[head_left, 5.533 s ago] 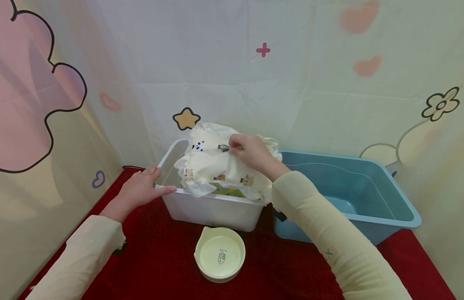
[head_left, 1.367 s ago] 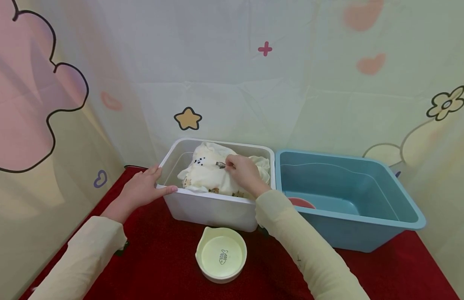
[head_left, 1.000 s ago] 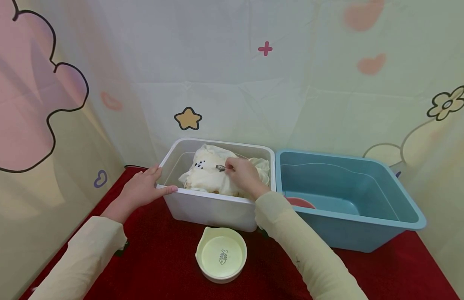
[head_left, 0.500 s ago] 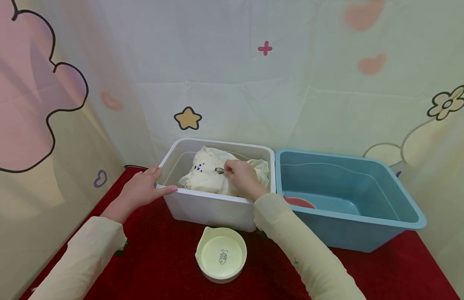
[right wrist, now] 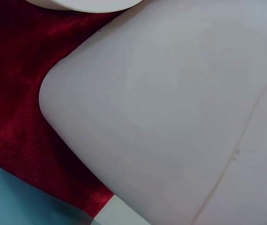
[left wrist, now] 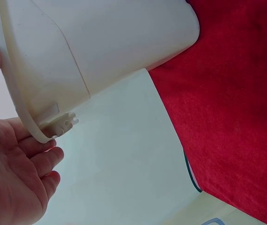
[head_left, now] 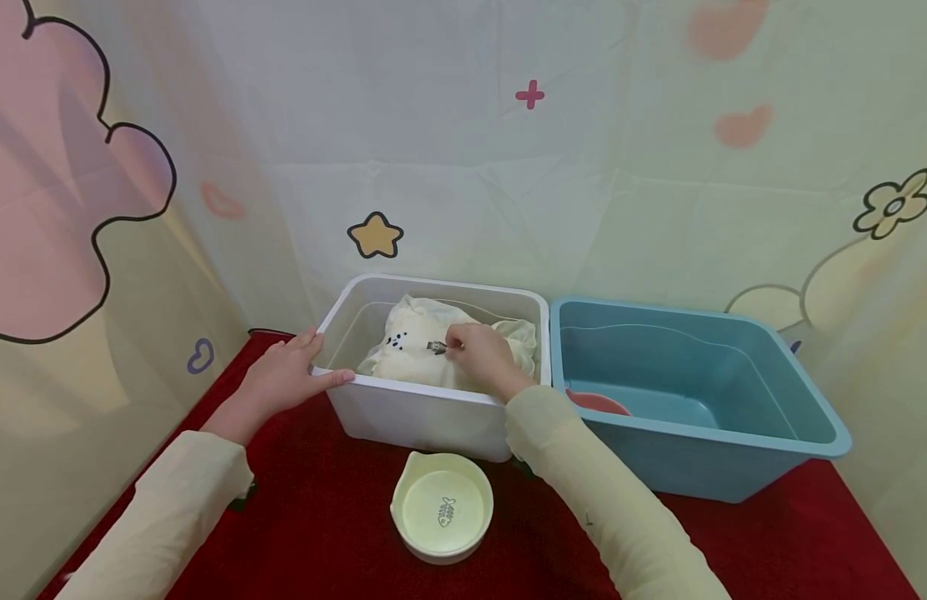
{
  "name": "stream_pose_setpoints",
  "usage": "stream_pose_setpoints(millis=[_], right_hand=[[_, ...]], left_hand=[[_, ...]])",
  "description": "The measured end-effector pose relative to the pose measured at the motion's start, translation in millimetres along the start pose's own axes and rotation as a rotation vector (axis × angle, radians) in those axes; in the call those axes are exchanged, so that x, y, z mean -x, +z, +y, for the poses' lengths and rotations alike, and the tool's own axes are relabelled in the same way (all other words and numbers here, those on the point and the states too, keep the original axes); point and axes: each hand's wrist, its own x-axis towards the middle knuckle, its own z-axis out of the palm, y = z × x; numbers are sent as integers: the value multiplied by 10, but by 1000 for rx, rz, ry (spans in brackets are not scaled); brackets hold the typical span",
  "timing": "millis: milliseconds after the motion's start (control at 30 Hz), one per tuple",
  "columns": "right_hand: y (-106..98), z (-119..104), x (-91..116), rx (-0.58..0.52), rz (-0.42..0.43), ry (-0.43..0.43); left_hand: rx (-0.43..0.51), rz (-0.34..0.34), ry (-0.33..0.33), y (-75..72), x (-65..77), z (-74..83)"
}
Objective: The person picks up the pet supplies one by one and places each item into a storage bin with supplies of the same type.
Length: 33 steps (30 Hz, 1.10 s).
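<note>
In the head view my left hand (head_left: 279, 375) holds the left front corner of a white plastic bin (head_left: 426, 421). The left wrist view has the thumb on one side of the bin's rim (left wrist: 6, 70) and the fingers curled on the other. My right hand (head_left: 484, 354) reaches inside this bin and pinches a cream cloth (head_left: 418, 354) with a dark spotted print and a small grey figure. The cloth lies bunched in the bin, its right part partly behind the hand. The right wrist view shows only the bin's outer wall (right wrist: 161, 103), not the hand.
A blue bin (head_left: 696, 454) stands right beside the white one, with a coral-red rounded object (head_left: 598, 404) inside it, partly hidden by the front wall. A pale yellow dish (head_left: 443, 512) sits on the red cloth (head_left: 321, 517) in front. A printed curtain (head_left: 463, 167) hangs behind.
Over several seconds my right hand has lowered the cream cloth from above the rim into the white bin, and it still sinks slightly. My sleeve has uncovered the coral-red object. The left hand stays put.
</note>
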Motion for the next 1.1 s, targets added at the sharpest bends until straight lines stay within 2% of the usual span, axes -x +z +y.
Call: stream_pose_setpoints(millis=[300,733,1100], right_hand=[[9,-3,-1,18,-11,-4],[20,-9,-17,59,-80,8],[18,-10,-1,76,-104,-16]], left_hand=[[-7,3,0,-17,4,10],[-19,7,11,-7,-8,-10],[-8,13,20,-12,6,12]])
